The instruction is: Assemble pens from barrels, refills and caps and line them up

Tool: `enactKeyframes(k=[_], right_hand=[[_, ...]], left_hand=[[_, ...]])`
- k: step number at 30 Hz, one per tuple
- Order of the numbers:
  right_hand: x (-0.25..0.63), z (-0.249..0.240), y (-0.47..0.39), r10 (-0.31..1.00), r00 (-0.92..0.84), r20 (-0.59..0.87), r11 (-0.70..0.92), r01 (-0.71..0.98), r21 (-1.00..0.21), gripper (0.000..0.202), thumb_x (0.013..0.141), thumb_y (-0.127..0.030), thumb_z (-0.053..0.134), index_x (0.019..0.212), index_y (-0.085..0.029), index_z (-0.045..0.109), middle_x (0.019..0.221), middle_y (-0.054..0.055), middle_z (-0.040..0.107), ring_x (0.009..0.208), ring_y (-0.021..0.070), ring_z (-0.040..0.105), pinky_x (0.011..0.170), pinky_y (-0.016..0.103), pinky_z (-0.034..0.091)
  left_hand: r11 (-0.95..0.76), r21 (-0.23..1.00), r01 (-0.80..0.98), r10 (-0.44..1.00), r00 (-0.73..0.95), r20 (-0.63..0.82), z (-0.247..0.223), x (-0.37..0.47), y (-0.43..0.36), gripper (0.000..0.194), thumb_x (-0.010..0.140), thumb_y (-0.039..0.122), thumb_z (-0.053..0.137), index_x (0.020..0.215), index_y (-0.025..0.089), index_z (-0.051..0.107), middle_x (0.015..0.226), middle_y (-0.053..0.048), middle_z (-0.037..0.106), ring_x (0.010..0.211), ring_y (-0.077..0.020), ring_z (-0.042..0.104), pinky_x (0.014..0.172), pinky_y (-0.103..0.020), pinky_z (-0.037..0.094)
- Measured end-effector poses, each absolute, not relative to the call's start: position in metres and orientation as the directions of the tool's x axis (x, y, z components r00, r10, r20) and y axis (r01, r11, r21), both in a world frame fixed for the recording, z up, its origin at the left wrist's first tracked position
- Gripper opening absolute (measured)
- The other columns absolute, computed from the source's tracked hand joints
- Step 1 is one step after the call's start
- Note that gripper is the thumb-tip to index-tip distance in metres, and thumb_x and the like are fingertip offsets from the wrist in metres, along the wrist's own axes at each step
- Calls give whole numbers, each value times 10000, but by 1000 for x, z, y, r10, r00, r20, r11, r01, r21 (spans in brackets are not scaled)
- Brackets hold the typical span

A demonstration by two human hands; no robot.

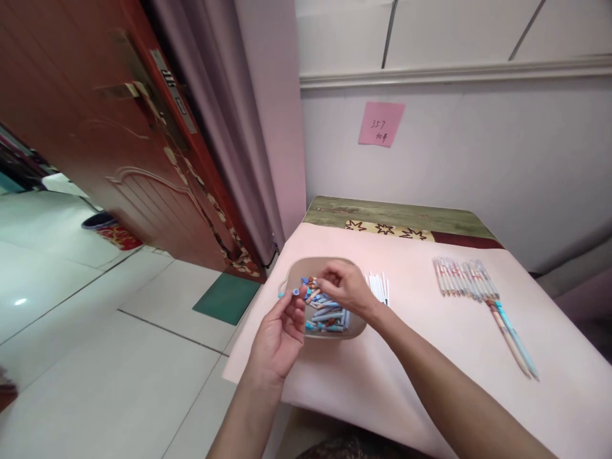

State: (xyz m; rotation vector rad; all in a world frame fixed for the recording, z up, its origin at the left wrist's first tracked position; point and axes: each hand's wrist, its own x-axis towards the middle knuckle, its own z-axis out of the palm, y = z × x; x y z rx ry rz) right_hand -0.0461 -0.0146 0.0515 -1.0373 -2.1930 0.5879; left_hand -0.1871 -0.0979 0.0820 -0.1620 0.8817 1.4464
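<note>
My left hand (282, 331) pinches a small blue pen part (296, 292) between thumb and fingertips, at the left rim of a beige basket (356, 330). Over the basket, my right hand (345, 285) has its fingers drawn together in a pinch. What they hold, if anything, is too small to make out. Beneath both hands, the basket contains many loose pen parts (329, 312): pale blue barrels and small blue and brown pieces. My right hand hides part of the contents.
White thin sticks, perhaps refills (378, 287), lie right of the basket. Farther right is a row of pens (466, 278), with a brown-and-cream pen (510, 341) and a blue pen (519, 344) below it. A pink cloth (421, 382) covers the table; a door (157, 172) stands left.
</note>
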Motion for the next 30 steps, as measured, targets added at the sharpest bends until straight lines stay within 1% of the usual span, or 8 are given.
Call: enactKeyframes(k=[1, 2, 5, 10, 20, 25, 27, 30], right_hand=[[-38, 56, -22, 847, -356, 394, 520, 400, -755, 145, 869, -252, 539, 836, -158, 644, 709, 17, 644, 590, 112, 579, 552, 200, 458], [-31, 60, -30, 874, -245, 420, 478, 276, -834, 139, 861, -273, 565, 818, -165, 642, 704, 8, 633, 582, 107, 570, 544, 200, 460], [-17, 67, -54, 859, -102, 502, 511, 92, -855, 87, 826, -267, 632, 819, -188, 667, 775, 16, 638, 653, 118, 583, 591, 223, 483], [-7, 62, -69, 805, -134, 578, 592, 126, -796, 76, 815, -208, 650, 850, -225, 716, 792, 29, 661, 707, 141, 601, 637, 259, 511], [13, 54, -77, 727, -171, 666, 686, 244, -686, 145, 830, -210, 641, 939, -242, 732, 849, 41, 692, 760, 150, 644, 671, 265, 545], [35, 59, -77, 810, -13, 586, 572, 235, -786, 139, 842, -247, 642, 945, -204, 723, 831, 42, 698, 710, 138, 633, 636, 255, 525], [43, 63, -72, 846, 51, 531, 506, 241, -828, 134, 844, -273, 642, 914, -193, 724, 813, 36, 694, 686, 132, 628, 627, 253, 521], [50, 69, -63, 886, 42, 461, 442, 221, -869, 146, 828, -301, 660, 884, -182, 722, 776, 24, 685, 614, 119, 613, 587, 247, 517]], left_hand=[[200, 383, -902, 793, -81, -604, 80, -181, -98, 145, 901, 81, 498, 976, 78, 621, 826, -107, 717, 560, -85, 644, 463, -138, 535], [227, 361, -905, 802, -36, -596, 77, -174, -98, 143, 905, 97, 499, 963, 75, 628, 799, -105, 710, 575, -96, 649, 478, -152, 541], [281, 315, -906, 823, 59, -565, 71, -152, -97, 136, 904, 138, 521, 924, 76, 640, 714, -77, 679, 578, -114, 644, 505, -189, 547], [285, 282, -916, 838, 95, -537, 71, -128, -100, 119, 894, 125, 538, 937, 114, 649, 757, -56, 689, 617, -116, 653, 575, -225, 561], [327, 262, -908, 797, 116, -592, 78, -110, -111, 80, 876, 152, 575, 882, 107, 640, 728, -46, 667, 603, -108, 632, 579, -224, 537], [362, 274, -891, 794, 141, -591, 75, -118, -115, 128, 891, 167, 545, 900, 67, 624, 760, -86, 655, 631, -124, 624, 545, -219, 527], [322, 273, -907, 811, 116, -573, 78, -127, -113, 143, 907, 154, 508, 911, 58, 614, 766, -88, 644, 615, -108, 606, 529, -201, 517], [198, 269, -943, 846, 25, -533, 86, -146, -109, 182, 934, 130, 439, 909, 51, 600, 761, -76, 629, 593, -79, 582, 522, -169, 503]])
